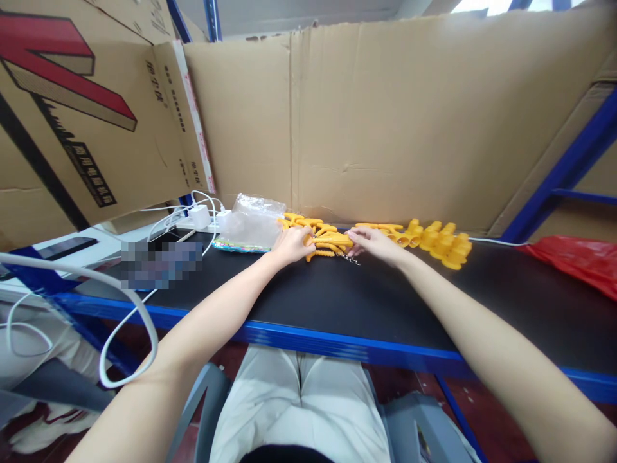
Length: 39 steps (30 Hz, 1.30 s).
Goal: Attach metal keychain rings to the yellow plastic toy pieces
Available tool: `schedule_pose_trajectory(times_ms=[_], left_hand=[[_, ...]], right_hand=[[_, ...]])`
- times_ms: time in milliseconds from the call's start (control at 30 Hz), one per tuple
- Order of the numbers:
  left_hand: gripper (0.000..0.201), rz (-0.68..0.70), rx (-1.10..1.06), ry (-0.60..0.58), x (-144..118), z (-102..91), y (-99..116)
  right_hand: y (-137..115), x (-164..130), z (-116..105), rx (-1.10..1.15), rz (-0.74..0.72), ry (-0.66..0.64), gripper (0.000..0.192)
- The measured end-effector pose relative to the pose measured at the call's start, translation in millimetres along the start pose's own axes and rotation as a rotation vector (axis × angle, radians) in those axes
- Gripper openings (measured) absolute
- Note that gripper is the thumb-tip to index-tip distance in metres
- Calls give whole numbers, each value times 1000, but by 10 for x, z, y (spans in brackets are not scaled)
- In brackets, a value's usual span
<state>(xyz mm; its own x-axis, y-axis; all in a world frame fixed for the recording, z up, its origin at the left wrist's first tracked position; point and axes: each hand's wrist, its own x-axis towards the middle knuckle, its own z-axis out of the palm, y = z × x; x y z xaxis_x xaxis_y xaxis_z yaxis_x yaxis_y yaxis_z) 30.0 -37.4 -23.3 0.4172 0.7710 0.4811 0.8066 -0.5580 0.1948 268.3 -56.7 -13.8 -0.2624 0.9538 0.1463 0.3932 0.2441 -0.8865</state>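
While both hands grip one yellow plastic part, most of the parts lie unhandled on the bench.

As the head view shows, the left hand (pixel 290 245) and the right hand (pixel 371 243) are each closed around opposite ends of a single yellow plastic part (pixel 331 240), held just above the black bench top (pixel 337 302) near the cardboard back wall (pixel 385 122). A small metal chain (pixel 351 259) hangs beneath the held part. Behind and to the left of the hands lies a loose heap of yellow parts (pixel 308 225); to the right, a tidier row of yellow parts (pixel 441 241) lies on the bench, judged to be the handled batch. Which heap is finished cannot be confirmed. A clear plastic bag (pixel 251 222) sits just beside the left hand, and a red bag (pixel 576 257) lies well apart at the right edge.
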Motion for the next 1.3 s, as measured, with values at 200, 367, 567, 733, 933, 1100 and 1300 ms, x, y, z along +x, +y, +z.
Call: schedule_pose_trajectory(times_ms=[200,367,567,733,933,1100,1300], left_hand=[[26,-37,2,1,9,2,12],[30,-60,-7,-14,17,7,13],[29,-43,-24,9,10,12,6],[27,-26,-18,24,6,26,-14],[25,-7,-13,31,12,41,-33],[24,-2,-16,36,18,60,-45],[23,4,-21,33,15,68,-38]], right_hand=[[19,9,-33,-68,-48,-21,40],[73,22,-86,-31,-88,-83,48],[75,24,-88,-43,-106,-77,46],[79,28,-83,-32,-94,-71,48],[101,33,-85,-72,-79,-100,46],[107,42,-82,-121,-82,-101,47],[54,28,-53,-171,-49,-59,56]])
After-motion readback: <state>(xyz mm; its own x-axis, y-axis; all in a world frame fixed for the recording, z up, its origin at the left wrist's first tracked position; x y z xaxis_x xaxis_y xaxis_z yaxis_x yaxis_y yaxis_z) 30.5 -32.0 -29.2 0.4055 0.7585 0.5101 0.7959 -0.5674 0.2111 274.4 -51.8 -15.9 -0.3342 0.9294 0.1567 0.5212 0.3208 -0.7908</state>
